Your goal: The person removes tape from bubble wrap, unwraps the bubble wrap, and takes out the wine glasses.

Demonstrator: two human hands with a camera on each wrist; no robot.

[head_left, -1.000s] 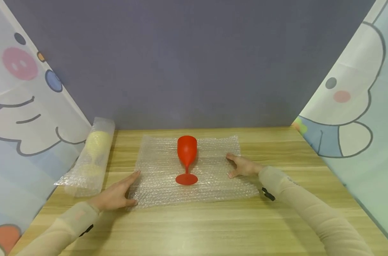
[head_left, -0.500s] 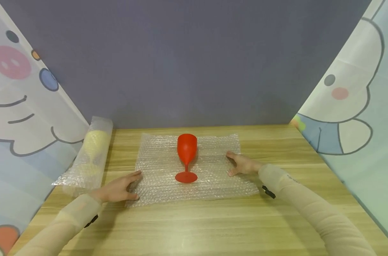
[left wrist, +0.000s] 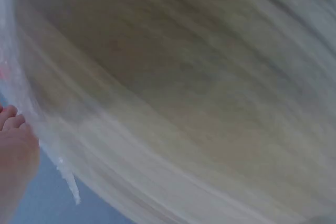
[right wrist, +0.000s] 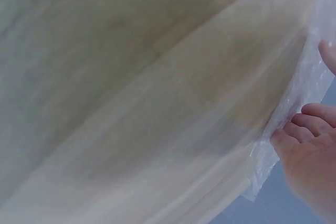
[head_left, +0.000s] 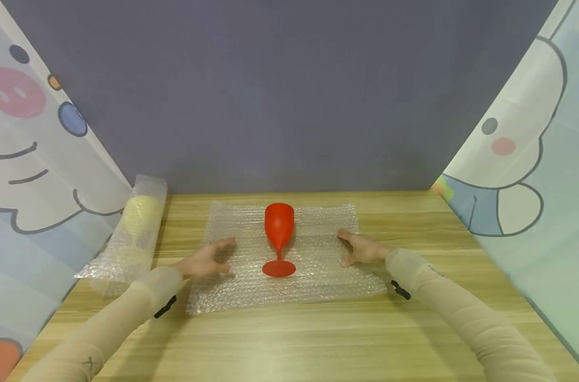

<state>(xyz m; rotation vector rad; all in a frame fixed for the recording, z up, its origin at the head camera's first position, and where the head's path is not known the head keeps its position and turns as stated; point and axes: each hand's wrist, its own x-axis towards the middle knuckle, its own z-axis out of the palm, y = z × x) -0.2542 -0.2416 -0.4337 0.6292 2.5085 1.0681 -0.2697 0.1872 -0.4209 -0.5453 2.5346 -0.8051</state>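
Wood-grained, pale yellow-brown tabletop (head_left: 280,339) fills the near ground. Over its front corners slant two arms in cream-coloured sleeves, the left sleeve (head_left: 98,329) and the right sleeve (head_left: 461,313), angling inward. The left hand (head_left: 202,262) hovers or rests above the left part of a clear bubble-wrap sheet (head_left: 251,294); contact cannot be told. Its thumb and fingers are spread apart, tips aimed toward the middle. The right hand (head_left: 364,248) lies at the sheet's right edge, thumb well apart from fingers that, in the right wrist view, sit close together beside the wrap; neither hand visibly pinches anything.

Between the hands, apart from both, a red stemmed goblet (head_left: 279,223) lies on its side on the sheet. Its long axis runs straight away from the person, round foot nearest, rim farthest. Well to the left, a yellow stemmed goblet (head_left: 139,215) inside a clear bubble-wrap roll (head_left: 152,185) slants, bowl end away. Cartoon-printed side panels, left panel (head_left: 51,212) and right panel (head_left: 547,286), flank the table; behind stands a dark grey wall (head_left: 289,95).
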